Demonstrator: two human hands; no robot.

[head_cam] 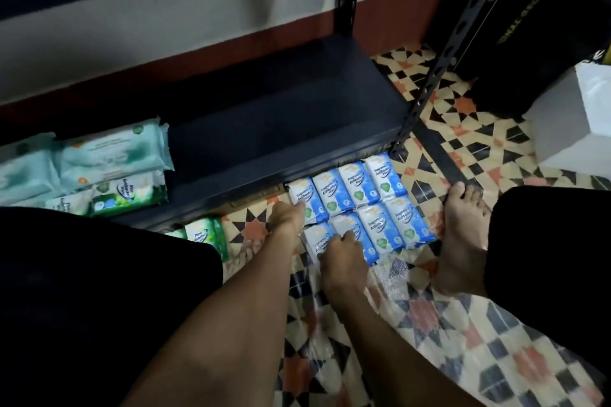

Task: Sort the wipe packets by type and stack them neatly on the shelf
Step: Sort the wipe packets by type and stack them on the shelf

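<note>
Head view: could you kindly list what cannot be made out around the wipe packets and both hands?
Blue packets: head view, the shelf board covers the far row's top, so any behind are hidden.
Green packet: head view, shelf board and dark-clothed leg cover most of it.
Teal packs: head view, print blurred; leftmost cut by the frame edge.
Right hand and left hand: head view, grip unclear, fingertips too blurred to tell.

On the tiled floor [463,129] before the shelf [281,116], the left hand [287,216] touches the blue packets [380,208]; the right hand [342,261] grips them.
</note>
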